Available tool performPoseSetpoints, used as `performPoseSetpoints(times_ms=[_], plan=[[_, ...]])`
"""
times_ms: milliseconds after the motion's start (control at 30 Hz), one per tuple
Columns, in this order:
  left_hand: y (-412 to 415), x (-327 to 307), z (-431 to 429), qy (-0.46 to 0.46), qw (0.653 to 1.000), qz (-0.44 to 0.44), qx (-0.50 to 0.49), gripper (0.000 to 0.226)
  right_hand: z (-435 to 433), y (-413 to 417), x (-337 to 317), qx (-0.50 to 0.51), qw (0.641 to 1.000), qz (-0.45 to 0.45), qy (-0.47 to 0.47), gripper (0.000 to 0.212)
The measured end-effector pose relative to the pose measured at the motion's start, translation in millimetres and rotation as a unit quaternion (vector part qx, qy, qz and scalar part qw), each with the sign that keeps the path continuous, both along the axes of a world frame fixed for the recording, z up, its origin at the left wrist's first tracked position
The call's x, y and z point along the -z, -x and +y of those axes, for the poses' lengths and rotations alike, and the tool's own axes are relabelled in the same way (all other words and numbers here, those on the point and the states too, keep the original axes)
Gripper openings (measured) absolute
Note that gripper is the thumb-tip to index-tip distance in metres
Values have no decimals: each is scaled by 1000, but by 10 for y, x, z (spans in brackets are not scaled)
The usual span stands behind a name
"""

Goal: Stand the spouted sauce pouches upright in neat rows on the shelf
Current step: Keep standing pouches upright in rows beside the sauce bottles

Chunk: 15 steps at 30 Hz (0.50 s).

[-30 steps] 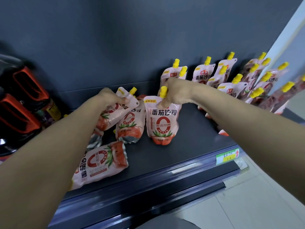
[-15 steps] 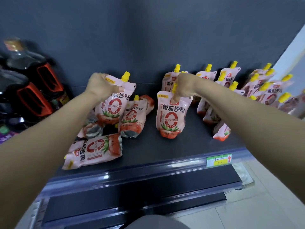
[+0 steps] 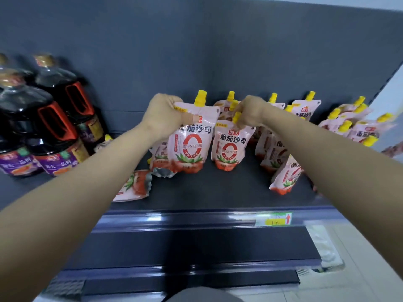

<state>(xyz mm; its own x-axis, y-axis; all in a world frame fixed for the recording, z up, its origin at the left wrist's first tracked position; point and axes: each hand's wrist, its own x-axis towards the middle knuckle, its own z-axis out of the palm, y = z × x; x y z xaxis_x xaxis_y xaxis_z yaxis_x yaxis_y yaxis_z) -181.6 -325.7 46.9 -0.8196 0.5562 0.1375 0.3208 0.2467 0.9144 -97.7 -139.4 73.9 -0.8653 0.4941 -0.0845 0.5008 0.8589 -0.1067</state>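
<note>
Left hand: the left hand (image 3: pixel 162 115) is clenched on the top left corner of a ketchup pouch (image 3: pixel 192 136), thumb across its front face, the other fingers behind it.
Left-held pouch: long axis vertical, yellow spout cap (image 3: pixel 200 98) pointing up just right of the fingers; printed face toward the camera; base at the shelf deck (image 3: pixel 207 188), though contact with it cannot be told.
Right hand: the right hand (image 3: pixel 250 113) is pinched around the yellow spout (image 3: pixel 236 117) of a second ketchup pouch (image 3: pixel 230 147), fingers curled over the cap.
Right-held pouch: hangs straight below the fingers, spout up, long axis vertical, base on the deck; it stands just beside the left-held pouch with a narrow gap between them.
Behind the left fingers: a slumped pouch (image 3: pixel 160 158) leans below the wrist, its silver base gusset facing forward.
Below the left forearm: a fallen pouch (image 3: pixel 133 186) lies flat, long axis along the deck, base end pointing right.
Right of the right fingers: standing pouches (image 3: pixel 305 110) in loose rows, spouts up, several tilted; one near the front (image 3: pixel 284 177) leans.
Far left of the left fingers: dark soy sauce bottles (image 3: pixel 50 127) with red handles, upright.
Front edge: a price label (image 3: pixel 273 219) on the shelf rail.
</note>
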Motion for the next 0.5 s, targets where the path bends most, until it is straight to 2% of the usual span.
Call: performPoseSetpoints(times_ms=[133,300,433,500], plan=[[-237,194,270,19,999,-27,15,36,93,-96,-63,-9,1000,19,5,38],[-523,436,584,46,998,-29,16,24,205,-239,-151,10,997,54,57,30],[-615,555,713,34,998,-48,2,6,266,-336,-150,-9,997,80,8,30],[-629,555,739,46,998,-52,10,16,284,-350,-151,-9,996,86,9,31]])
